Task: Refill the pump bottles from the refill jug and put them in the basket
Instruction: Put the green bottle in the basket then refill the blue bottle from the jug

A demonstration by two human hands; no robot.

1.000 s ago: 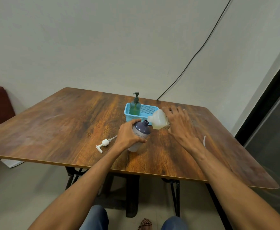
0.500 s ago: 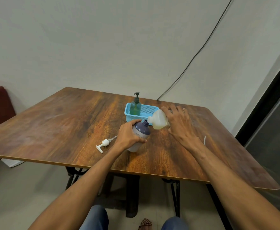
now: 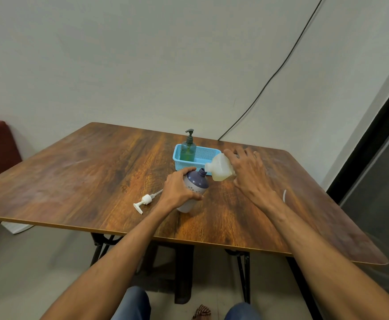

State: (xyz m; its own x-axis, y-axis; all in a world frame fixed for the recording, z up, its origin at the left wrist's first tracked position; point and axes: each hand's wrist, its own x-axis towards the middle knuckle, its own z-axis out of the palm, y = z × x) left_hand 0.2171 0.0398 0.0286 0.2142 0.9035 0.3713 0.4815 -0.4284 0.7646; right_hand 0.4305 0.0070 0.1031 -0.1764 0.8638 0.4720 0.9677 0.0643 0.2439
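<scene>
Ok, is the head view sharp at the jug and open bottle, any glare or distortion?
Head view: soft even light, no glare; the purple-and-white plastic bottle and translucent refill jug look sharp; wide-angle stretch toward the corners.

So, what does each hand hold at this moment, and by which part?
The left hand grips the purple bottle around its body; the right hand holds the tilted refill jug by its base end.
</scene>
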